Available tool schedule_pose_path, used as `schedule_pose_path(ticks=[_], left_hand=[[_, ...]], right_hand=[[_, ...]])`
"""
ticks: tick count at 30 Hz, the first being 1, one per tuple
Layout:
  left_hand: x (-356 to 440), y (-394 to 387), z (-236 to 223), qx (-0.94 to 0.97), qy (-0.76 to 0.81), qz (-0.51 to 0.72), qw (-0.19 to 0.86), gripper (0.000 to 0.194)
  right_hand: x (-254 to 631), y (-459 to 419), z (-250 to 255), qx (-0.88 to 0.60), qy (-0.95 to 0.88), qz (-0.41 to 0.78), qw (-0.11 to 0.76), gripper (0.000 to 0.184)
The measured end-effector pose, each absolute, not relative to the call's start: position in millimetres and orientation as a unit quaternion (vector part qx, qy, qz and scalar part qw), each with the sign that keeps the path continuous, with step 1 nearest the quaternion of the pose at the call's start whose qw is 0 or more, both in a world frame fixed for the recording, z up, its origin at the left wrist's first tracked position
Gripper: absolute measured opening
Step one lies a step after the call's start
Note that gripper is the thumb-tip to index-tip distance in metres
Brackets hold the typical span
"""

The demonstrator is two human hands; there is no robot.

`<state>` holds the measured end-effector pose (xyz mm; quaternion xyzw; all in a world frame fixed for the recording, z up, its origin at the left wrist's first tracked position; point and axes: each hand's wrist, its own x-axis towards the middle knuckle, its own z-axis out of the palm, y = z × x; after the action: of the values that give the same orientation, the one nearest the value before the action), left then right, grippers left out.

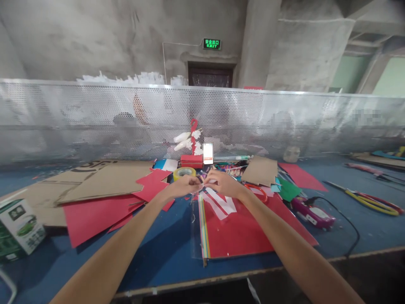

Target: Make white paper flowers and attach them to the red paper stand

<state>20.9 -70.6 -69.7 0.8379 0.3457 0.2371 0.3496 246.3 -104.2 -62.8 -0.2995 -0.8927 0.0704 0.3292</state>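
My left hand (189, 184) and my right hand (221, 181) meet over the middle of the table, fingertips pinched close together. Between them is a small pale piece, mostly hidden by the fingers and too small to name. Below my right hand, pale paper strips (226, 203) lie on a large red sheet (243, 234). Coloured strips (204, 228) run along that sheet's left edge, beside clear plastic. A roll of yellowish tape (184, 173) sits just behind my left hand.
Cardboard (107, 181) and red paper (98, 215) lie left, near a green-white carton (23, 230). White flowers on a red stand (193, 137) and a phone (208, 153) stand behind. Right are red-handled scissors (257, 188), a purple power strip (313, 214) and yellow-handled scissors (370, 204).
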Motion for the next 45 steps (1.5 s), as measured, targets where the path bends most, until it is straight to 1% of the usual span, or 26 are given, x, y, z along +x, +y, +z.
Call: schedule_pose_path(ticks=[6,10,14,18,26,36,45], left_hand=[[24.2,-73.4,-68.8,0.842,0.324,0.235,0.362,0.031],[26.0,-76.3,-66.5,0.842,0.314,0.224,0.377,0.027],[25.8,-78.2,-65.1,0.831,0.317,0.230,0.396,0.030],[27.2,-80.7,-64.0,0.813,0.319,0.246,0.420,0.030],[30.4,-79.7,-70.1,0.814,0.307,0.256,0.421,0.020],[28.2,-77.1,-70.0,0.818,0.304,0.265,0.410,0.017],[32.2,-77.7,-68.7,0.810,0.284,0.301,0.415,0.015]], right_hand=[[246.1,-105.2,-59.3,-0.280,-0.874,0.121,0.378,0.015],[246.5,-105.6,-59.3,-0.291,-0.855,0.186,0.387,0.015],[246.8,-104.9,-60.5,-0.304,-0.828,0.246,0.401,0.018],[246.0,-102.8,-61.0,-0.316,-0.817,0.237,0.420,0.018],[244.3,-104.8,-59.2,-0.315,-0.823,0.227,0.414,0.017],[236.7,-105.9,-61.5,-0.323,-0.804,0.234,0.441,0.017],[236.3,-110.8,-56.1,-0.338,-0.776,0.257,0.466,0.016]])
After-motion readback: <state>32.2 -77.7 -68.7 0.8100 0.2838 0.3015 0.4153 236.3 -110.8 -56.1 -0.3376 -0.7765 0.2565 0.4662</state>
